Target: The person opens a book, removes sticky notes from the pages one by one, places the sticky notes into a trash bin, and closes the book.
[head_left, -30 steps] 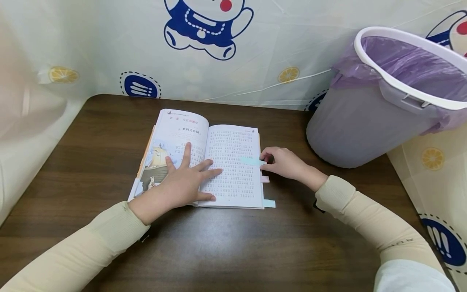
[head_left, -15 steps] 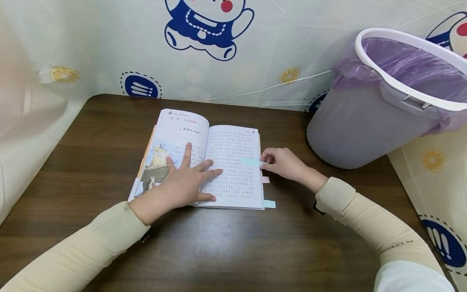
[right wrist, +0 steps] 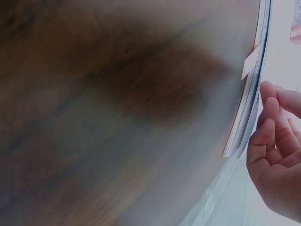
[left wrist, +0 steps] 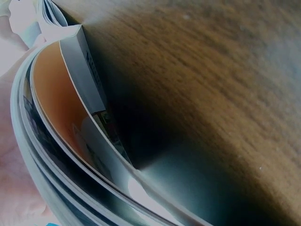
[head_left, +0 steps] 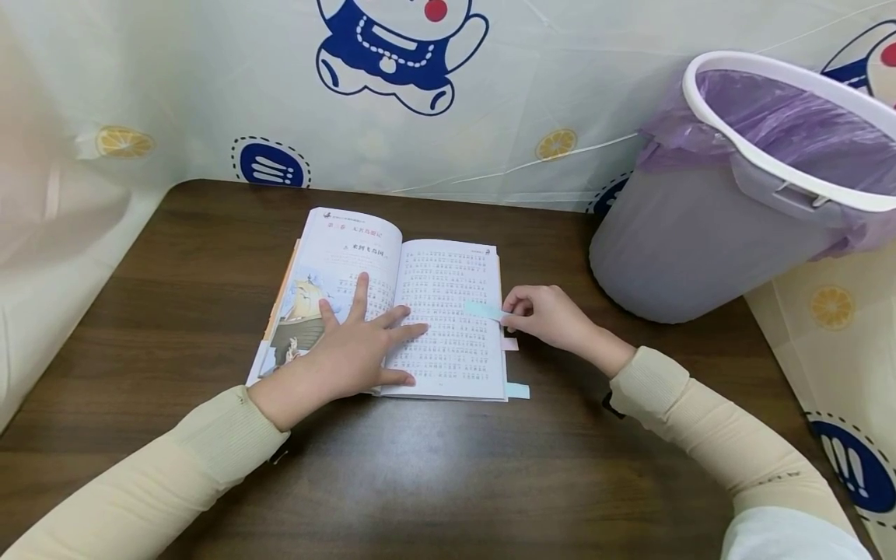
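An open book (head_left: pixel 448 268) lies on the brown table, its left page carrying a ship picture and its right page full of text. My left hand (head_left: pixel 353 354) rests across the fold with fingers spread. At the right page's edge, my right hand (head_left: pixel 549 315) pinches the outer end of a light blue sticky tab (head_left: pixel 480 309), whose other end lies on the text. The thumb and curled fingers also show in the right wrist view (right wrist: pixel 277 155). Below, a pale pink tab (head_left: pixel 511 344) and another light blue tab (head_left: pixel 518 391) stick out from the pages.
A grey trash bin (head_left: pixel 672 233) with a white rim and purple liner stands at the table's back right, tilted in view. A printed white sheet (head_left: pixel 434 148) hangs behind and beside the table (head_left: pixel 434 482). The left wrist view shows curved page edges (left wrist: pixel 42 146).
My right hand has shifted very slightly to the right and down, still pinching the blue tab. The left hand stays in place on the book.
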Motion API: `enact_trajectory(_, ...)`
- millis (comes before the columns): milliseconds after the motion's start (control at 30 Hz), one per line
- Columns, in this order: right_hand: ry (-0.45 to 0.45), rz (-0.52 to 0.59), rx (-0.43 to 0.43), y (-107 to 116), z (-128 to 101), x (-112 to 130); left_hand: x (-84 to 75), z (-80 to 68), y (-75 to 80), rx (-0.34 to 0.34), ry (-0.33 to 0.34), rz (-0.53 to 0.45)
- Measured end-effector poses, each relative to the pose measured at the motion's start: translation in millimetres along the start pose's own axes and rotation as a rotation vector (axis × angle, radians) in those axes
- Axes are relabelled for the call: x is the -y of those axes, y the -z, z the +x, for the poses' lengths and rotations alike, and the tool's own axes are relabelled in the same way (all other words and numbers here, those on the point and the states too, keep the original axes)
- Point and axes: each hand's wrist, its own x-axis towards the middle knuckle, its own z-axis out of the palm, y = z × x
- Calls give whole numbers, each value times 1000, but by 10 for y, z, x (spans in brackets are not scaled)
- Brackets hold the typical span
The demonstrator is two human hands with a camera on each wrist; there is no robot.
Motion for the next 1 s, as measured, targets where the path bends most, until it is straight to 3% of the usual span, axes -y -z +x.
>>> enact_trajectory(1000,-20,66,-24,19,-174,-12,18,-16,-2,-5,-2,-11)
